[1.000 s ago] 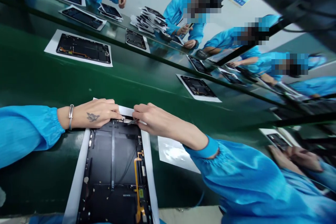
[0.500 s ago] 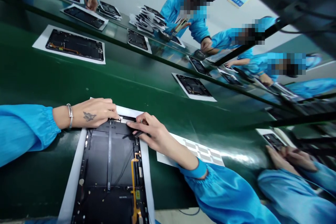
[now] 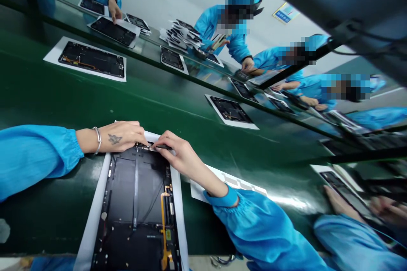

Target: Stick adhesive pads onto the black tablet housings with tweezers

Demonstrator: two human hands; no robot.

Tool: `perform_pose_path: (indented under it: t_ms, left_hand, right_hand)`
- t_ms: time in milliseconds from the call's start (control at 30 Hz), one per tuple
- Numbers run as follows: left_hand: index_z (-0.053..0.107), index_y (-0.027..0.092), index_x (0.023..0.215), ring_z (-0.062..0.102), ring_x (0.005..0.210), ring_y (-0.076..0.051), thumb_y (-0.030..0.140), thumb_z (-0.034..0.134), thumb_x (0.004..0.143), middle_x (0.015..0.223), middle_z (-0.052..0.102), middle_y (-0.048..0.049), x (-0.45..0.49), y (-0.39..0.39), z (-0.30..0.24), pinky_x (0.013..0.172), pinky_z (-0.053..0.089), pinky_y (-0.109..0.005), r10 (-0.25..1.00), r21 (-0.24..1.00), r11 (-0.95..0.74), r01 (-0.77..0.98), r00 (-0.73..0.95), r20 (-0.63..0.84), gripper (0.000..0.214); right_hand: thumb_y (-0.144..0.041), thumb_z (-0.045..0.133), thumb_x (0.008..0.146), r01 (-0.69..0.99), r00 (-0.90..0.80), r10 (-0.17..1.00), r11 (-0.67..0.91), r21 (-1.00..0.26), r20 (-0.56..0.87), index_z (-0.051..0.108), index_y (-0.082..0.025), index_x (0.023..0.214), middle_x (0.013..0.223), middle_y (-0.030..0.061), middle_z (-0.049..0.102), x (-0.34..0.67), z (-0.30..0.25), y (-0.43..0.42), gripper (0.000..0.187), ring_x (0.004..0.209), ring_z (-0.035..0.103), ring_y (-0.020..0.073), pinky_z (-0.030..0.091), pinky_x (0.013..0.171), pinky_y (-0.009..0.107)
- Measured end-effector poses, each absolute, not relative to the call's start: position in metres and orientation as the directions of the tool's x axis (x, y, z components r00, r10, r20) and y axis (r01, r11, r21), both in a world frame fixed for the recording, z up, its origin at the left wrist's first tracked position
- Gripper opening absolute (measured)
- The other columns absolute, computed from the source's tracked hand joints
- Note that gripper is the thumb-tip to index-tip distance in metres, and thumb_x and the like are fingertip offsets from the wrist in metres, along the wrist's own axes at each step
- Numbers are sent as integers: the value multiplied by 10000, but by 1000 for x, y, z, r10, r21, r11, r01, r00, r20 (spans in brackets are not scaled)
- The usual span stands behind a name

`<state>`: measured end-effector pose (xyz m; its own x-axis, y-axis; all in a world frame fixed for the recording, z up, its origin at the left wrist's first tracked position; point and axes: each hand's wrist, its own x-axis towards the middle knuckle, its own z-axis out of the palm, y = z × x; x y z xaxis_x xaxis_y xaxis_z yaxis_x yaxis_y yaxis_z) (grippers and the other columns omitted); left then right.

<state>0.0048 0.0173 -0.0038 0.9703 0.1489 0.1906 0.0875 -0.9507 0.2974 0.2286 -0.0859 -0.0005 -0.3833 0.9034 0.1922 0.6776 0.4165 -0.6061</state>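
Left hand (image 3: 119, 137) pinches top edge of tablet housing (image 3: 135, 194), right hand (image 3: 179, 156) grasps thin dark tool (image 3: 163, 147). Its labels (image 3: 168, 233) are unreadable.

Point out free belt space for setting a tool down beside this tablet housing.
The green conveyor belt lies bare beyond the left hand and right hand, up to the next tablet housing on its white sheet. Crowded: the top edge of the near tablet housing, where both hands meet.
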Motion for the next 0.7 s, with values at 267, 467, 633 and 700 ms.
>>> perform_pose_path:
  t_ms: [267, 467, 633, 700]
  left_hand:
    - [574, 142, 1215, 526, 1023, -258, 257, 484, 1004, 1212, 590, -129, 8, 9, -2, 808, 455, -342, 424, 88, -905, 416, 895, 135, 257]
    - [536, 159, 1013, 588, 805, -233, 214, 377, 1012, 907, 635, -88, 3, 32, 15, 726, 444, -316, 499, 71, -864, 499, 866, -13, 168]
    - [527, 169, 1124, 650, 899, -267, 308, 362, 1022, 908, 675, -98, 11, 132, 51, 770, 450, -302, 856, 267, -510, 818, 451, 254, 239]
    - [530, 143, 1175, 630, 1063, -285, 254, 355, 1016, 1093, 678, -149, 24, 168, 65, 852, 446, -312, 915, 361, -360, 860, 248, 319, 262]
  right_hand:
    - [-113, 524, 921, 640, -418, 886, 444, -627, 200, 676, -199, 957, 947, 63, 631, 224, -4, -80, 178, 883, 638, 192, 507, 810, 331]
    - [-247, 551, 956, 689, -59, 873, 386, -613, 484, 716, -224, 938, 882, 59, 648, 254, 3, -101, 168, 834, 626, 200, 497, 715, 320]
    - [-338, 570, 935, 734, 278, 776, 209, -646, 566, 713, -217, 851, 786, 40, 633, 294, -6, -107, 205, 712, 594, 189, 455, 640, 311]
    - [-336, 568, 921, 721, 308, 762, 203, -663, 569, 706, -213, 826, 772, 39, 635, 301, -12, -101, 208, 709, 598, 191, 458, 654, 315]
